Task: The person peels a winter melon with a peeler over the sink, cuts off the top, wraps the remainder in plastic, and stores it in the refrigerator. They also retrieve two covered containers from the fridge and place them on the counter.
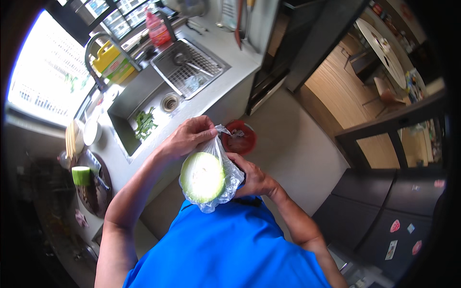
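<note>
A large piece of pale green gourd or melon (202, 176), its round cut face turned up, sits inside a clear plastic bag (235, 179) in front of my body. My left hand (192, 135) pinches the gathered neck of the bag above the gourd. My right hand (254, 177) is closed around the bag's right side; its fingertips are hidden behind the plastic. To the left, a shorter green cut piece (81, 175) stands at the edge of a dark round board on the counter, beside what looks like a knife blade (94, 163).
The sink (124, 115) holds green leaves (144, 123) and a wire drain basket (191, 68). A red bin (248, 142) stands on the floor beyond my hands. White bowls (92, 132) are on the left counter; a dark refrigerator (371, 208) is at right.
</note>
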